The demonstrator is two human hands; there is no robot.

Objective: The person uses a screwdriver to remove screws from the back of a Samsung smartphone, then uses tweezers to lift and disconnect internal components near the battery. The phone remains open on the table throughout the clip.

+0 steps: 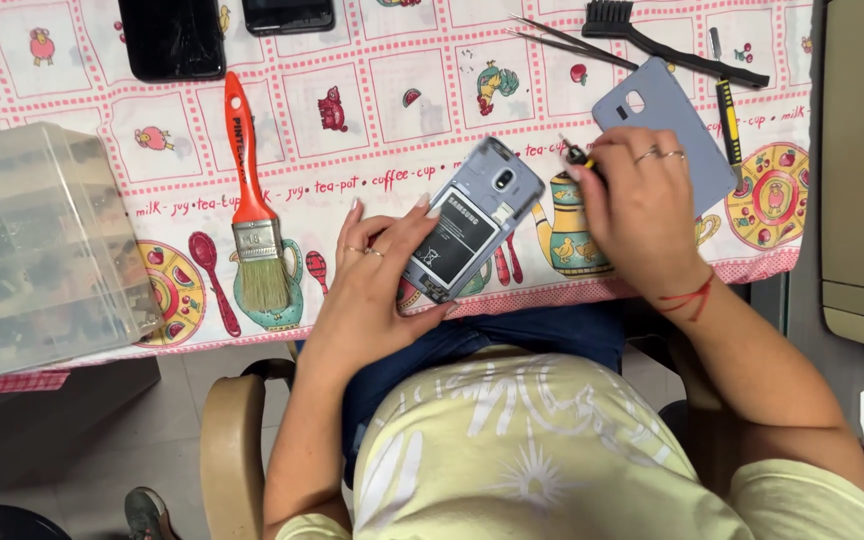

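Note:
My left hand (377, 275) grips an opened phone (467, 220) by its lower end, back side up, with the dark battery showing in its blue-grey frame. It rests at the near edge of the patterned tablecloth (382, 110). My right hand (637, 205) is closed around a small screwdriver (579, 156) with a black and yellow tip, held just right of the phone's top. The phone's removed blue-grey back cover (667, 125) lies beyond my right hand, partly hidden by it.
An orange-handled paintbrush (250, 200) lies left of the phone. A clear plastic box (37, 245) stands at the left edge. Two dark phones (172, 38) lie at the far side. Tweezers (572, 45), a black brush (672, 45) and a yellow tool (727, 115) lie far right.

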